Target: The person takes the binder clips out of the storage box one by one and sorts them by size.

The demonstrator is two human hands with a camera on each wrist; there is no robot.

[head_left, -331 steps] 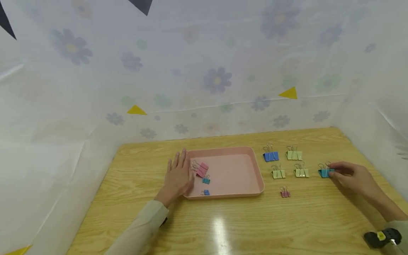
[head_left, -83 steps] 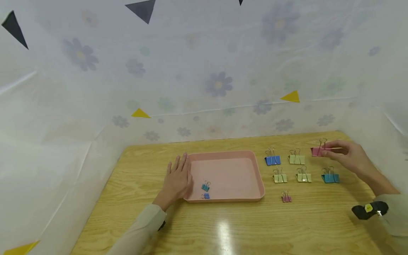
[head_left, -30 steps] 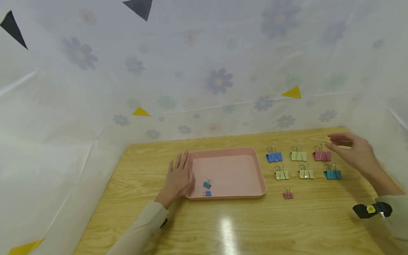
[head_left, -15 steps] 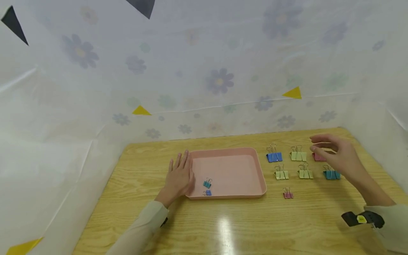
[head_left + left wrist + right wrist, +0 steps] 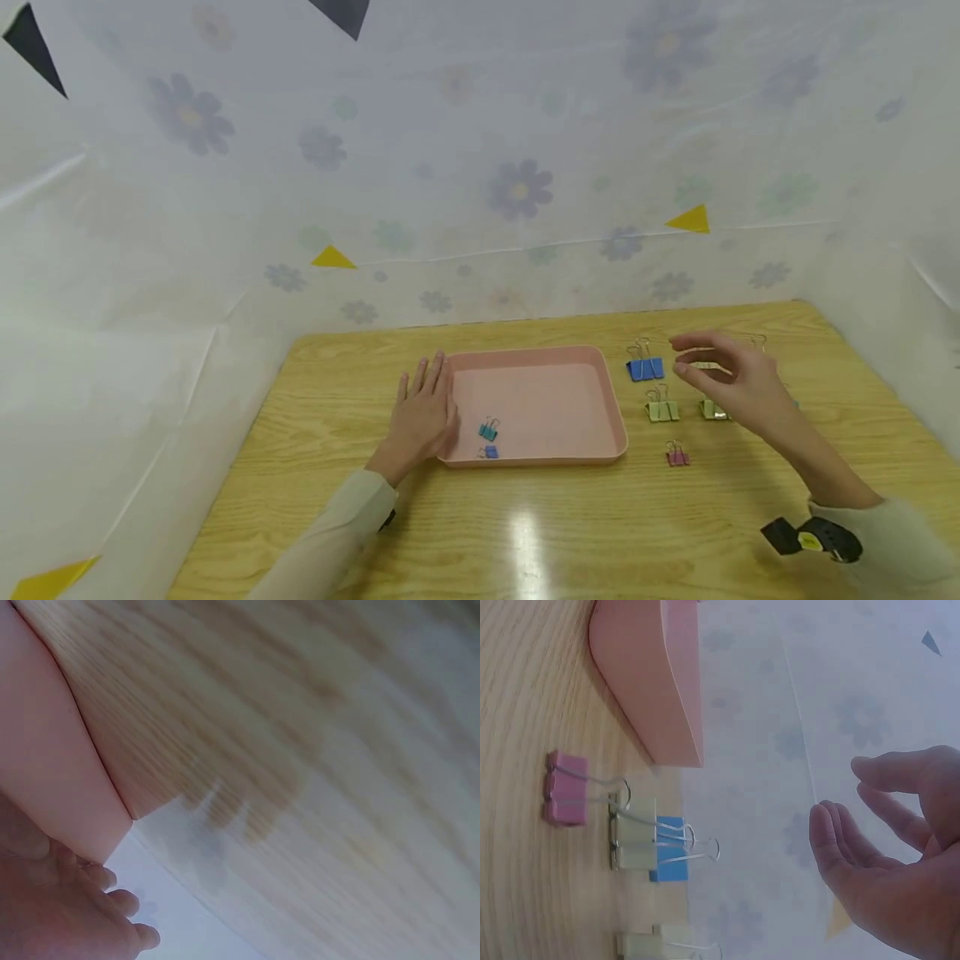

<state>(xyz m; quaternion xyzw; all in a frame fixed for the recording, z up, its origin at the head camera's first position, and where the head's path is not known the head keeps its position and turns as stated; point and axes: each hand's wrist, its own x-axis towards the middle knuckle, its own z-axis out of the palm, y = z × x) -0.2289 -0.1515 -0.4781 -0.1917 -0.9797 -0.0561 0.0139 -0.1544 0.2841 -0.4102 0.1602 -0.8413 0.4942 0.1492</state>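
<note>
My left hand (image 5: 418, 417) rests with straight fingers against the left side of the pink tray (image 5: 547, 408). Inside the tray lie a small teal binder clip (image 5: 488, 430) and a small blue binder clip (image 5: 491, 452). My right hand (image 5: 735, 379) hovers over the clips on the right, fingers loosely bent, thumb apart, holding nothing. It partly hides pale yellow clips and covers most of the large pink and teal ones. To its left stand a large blue binder clip (image 5: 646, 368) and a pale yellow binder clip (image 5: 662, 410). Nearer me is a small pink binder clip (image 5: 677, 457).
The wooden table (image 5: 450, 533) meets a white flowered sheet (image 5: 450, 208) at the back and sides. In the right wrist view, the tray's corner (image 5: 652, 697) rises beyond the standing clips, whose wire handles point up.
Earlier my right hand released a teal clip, then took the large pink clip from the tray to the back right and let go. It has since moved left, toward the tray. The left hand stays.
</note>
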